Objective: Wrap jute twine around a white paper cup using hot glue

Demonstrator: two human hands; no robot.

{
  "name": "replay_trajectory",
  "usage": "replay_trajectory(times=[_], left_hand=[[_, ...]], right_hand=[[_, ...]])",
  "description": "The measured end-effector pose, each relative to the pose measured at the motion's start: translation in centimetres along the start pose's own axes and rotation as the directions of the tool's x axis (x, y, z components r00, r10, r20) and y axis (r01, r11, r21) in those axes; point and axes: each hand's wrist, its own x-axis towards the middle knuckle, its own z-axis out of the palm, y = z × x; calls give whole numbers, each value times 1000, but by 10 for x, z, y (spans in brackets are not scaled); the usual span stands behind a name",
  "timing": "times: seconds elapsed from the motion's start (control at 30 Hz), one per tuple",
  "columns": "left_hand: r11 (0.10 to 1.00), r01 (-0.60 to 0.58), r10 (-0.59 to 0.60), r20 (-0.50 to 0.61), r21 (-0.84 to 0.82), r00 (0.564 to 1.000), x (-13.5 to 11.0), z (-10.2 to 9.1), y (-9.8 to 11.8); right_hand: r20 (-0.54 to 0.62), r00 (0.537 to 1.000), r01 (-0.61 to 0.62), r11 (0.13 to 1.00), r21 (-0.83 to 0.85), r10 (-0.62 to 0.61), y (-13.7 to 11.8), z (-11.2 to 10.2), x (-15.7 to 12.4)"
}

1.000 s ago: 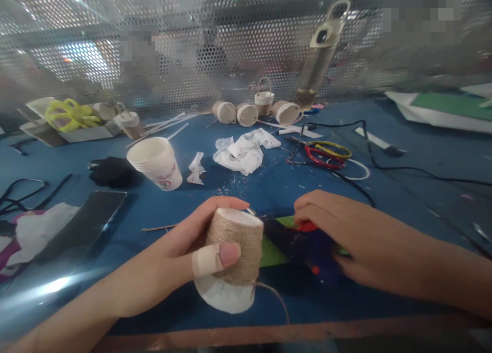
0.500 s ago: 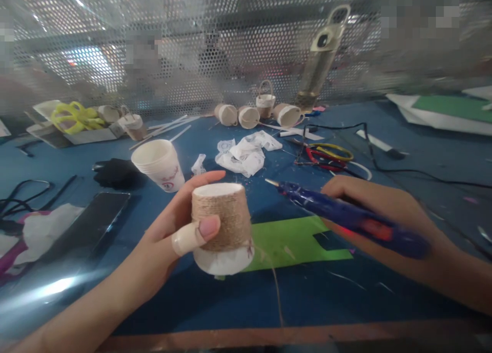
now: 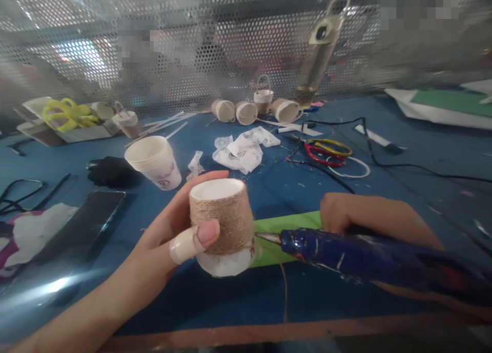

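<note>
My left hand (image 3: pixel 172 235) grips a paper cup (image 3: pixel 226 263) wound with brown twine (image 3: pixel 232 209), its white rim facing down and its base up. A bandage wraps the left thumb, which presses on the twine. In my right hand (image 3: pixel 380 209) is a blue glue gun (image 3: pixel 346 255); most of the fingers are hidden behind it. Its metal nozzle reaches the right side of the cup, near the lower edge of the winding. A loose strand of twine (image 3: pixel 285 291) hangs below the cup. Under the cup and nozzle lies a green strip (image 3: pixel 288 222).
A stack of paper cups (image 3: pixel 156 161) stands left of my hand. Crumpled white lace (image 3: pixel 246 150) lies behind. Scissors (image 3: pixel 326 153) and a black cable (image 3: pixel 369 143) are at right. Several twine-wrapped cups (image 3: pixel 246 113) line the back; a phone (image 3: pixel 92 220) lies at left.
The glue gun has come down and toward me, its nozzle going from above and right of the cup to the cup's side. The cup has tilted slightly; my left grip is the same.
</note>
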Motion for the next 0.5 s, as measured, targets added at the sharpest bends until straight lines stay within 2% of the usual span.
replay_trajectory(times=[0.1, 0.33, 0.5], left_hand=[[1000, -1, 2, -32, 17, 999, -3, 3, 2], [996, 75, -71, -79, 51, 994, -6, 17, 11], [998, 30, -24, -112, 57, 993, -6, 16, 11]], right_hand=[[-7, 999, 54, 998, 31, -53, -5, 5, 3], [-38, 996, 85, 994, 66, -83, -13, 11, 7], [-57, 995, 83, 996, 43, -80, -9, 7, 6]])
